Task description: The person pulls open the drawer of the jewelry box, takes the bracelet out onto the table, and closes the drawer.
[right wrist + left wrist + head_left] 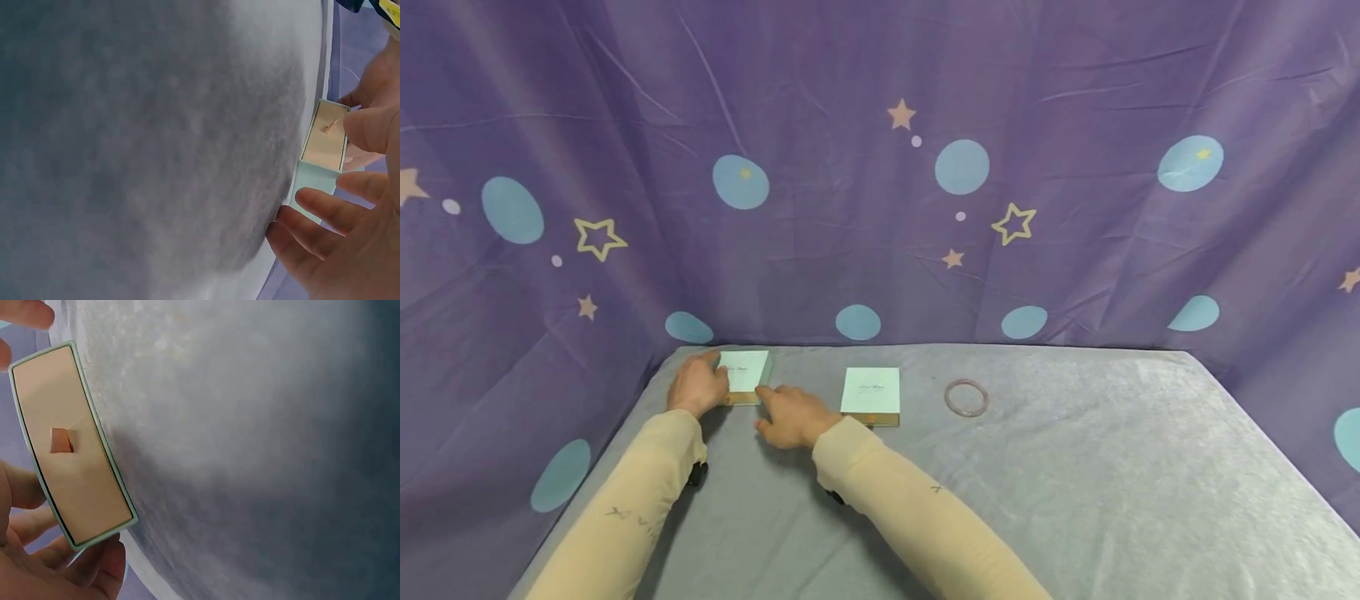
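A small mint-green drawer box (747,367) lies at the table's far left. My left hand (697,387) grips its left side, thumb near the top and fingers around the far side. The tan drawer front (47,394) faces me, with a short pull tab (61,440) at its middle. My right hand (796,417) is at the box's front right corner, fingers spread and loosely extended. In the right wrist view its thumb (369,129) is close to the drawer front; whether it touches cannot be told.
A second mint-green box (870,388) lies right of my right hand, partly behind the wrist. Further right lies a translucent pinkish bangle (949,402). Grey cloth (1097,467) covers the table, and a purple patterned curtain (820,233) hangs behind and at both sides.
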`<state>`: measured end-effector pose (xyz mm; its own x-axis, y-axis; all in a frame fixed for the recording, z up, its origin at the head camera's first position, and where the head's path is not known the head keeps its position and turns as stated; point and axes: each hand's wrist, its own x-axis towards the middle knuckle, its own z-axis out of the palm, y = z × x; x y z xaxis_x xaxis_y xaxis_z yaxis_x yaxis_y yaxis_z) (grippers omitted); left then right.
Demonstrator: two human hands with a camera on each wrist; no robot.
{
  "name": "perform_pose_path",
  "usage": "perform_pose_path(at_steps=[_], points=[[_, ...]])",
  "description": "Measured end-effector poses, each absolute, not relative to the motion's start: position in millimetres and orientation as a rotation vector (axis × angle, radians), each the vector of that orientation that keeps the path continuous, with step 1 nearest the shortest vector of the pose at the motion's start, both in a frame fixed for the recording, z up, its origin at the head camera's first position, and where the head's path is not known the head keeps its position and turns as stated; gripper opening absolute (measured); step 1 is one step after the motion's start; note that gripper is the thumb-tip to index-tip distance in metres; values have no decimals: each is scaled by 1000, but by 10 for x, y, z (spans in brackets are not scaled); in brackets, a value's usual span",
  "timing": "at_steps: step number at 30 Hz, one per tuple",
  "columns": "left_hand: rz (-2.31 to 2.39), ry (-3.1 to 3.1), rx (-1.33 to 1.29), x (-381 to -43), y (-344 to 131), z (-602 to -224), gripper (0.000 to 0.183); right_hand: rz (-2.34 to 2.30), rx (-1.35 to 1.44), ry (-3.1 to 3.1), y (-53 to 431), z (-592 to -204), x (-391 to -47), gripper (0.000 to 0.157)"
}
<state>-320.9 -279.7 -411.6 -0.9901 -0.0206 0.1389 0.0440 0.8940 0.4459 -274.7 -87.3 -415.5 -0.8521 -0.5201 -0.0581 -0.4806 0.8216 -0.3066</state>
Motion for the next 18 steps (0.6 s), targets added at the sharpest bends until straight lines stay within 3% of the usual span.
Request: perform_pose_path(at_steps=[18], points=[[-725, -2965, 27, -3245, -2741, -4096, 49, -424, -850, 2879, -949, -4208, -2739, 62]])
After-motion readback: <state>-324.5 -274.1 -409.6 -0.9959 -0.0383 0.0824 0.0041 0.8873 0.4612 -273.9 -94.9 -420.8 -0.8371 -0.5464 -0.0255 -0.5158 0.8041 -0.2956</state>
